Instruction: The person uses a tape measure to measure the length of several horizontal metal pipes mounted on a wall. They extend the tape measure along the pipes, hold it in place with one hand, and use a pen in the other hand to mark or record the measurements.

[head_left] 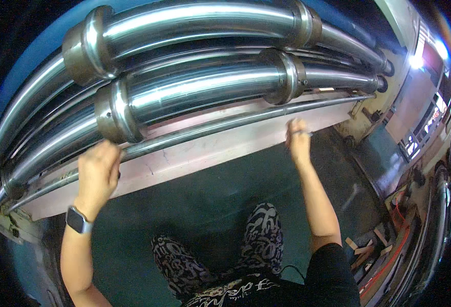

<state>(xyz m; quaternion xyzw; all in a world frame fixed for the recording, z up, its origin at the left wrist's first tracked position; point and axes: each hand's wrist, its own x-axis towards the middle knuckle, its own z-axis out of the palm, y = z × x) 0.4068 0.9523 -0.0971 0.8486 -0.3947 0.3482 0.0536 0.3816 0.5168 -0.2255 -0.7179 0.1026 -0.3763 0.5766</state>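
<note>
Both hands are on the thin steel rod (215, 128) running along the front of the pale counter (194, 158), just below 2 fat chrome rollers (200, 87). Left hand (98, 173) is wrapped around it, right hand (298, 140) is pinching it further along.

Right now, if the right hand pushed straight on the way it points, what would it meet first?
The right hand already reaches up to the thin metal rod. Straight beyond it sits the lower large steel roller, probably the first thing met, though depth is unclear.
</note>
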